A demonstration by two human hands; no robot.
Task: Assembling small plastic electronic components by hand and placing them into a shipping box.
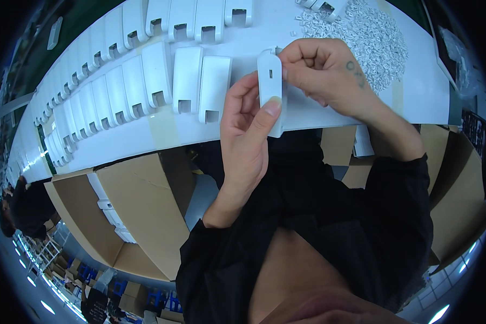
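A long white plastic housing [269,89] with a small dark slot in its narrow face stands on end above the table's near edge. My left hand [245,132] is wrapped around it, the thumb pressed along the lower part of that face. At the housing's upper right edge, my right hand [329,73] is closed in a pinch against it. Whatever its fingertips may hold is hidden. Beyond the right hand spreads a pile of small white plastic pieces [375,46]. Left of the left hand, similar white housings [187,78] stand in two curved rows, most with a notch at the near end.
Under the table's [308,117] near edge sits an open cardboard box [137,202] with white parts inside, on the left. More cardboard [456,194] stands at the right. A white part [321,8] lies by the pile. Another person [29,208] is at the far left.
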